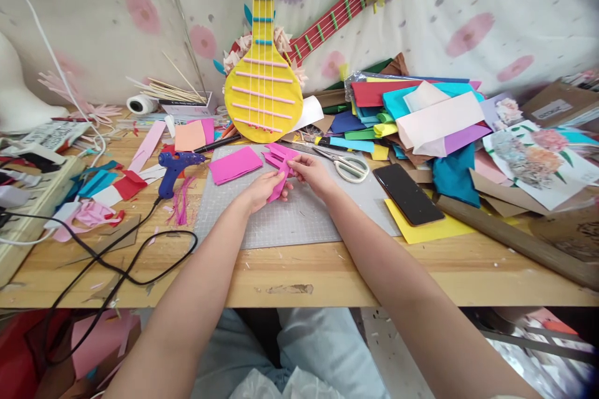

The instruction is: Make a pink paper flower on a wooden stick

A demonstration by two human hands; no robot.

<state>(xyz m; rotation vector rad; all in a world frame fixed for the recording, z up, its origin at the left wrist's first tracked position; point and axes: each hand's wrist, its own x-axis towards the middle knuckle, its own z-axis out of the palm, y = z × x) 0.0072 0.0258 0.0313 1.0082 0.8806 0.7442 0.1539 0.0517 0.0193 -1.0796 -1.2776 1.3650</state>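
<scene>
Over mat point(281, 218) — hands grip pink paper point(281, 182)

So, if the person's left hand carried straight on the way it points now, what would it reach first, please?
The left hand, gripping the pink paper strip, points up and right across the grey cutting mat. It would probably meet the right hand first, then the scissors; depth is uncertain.
</scene>
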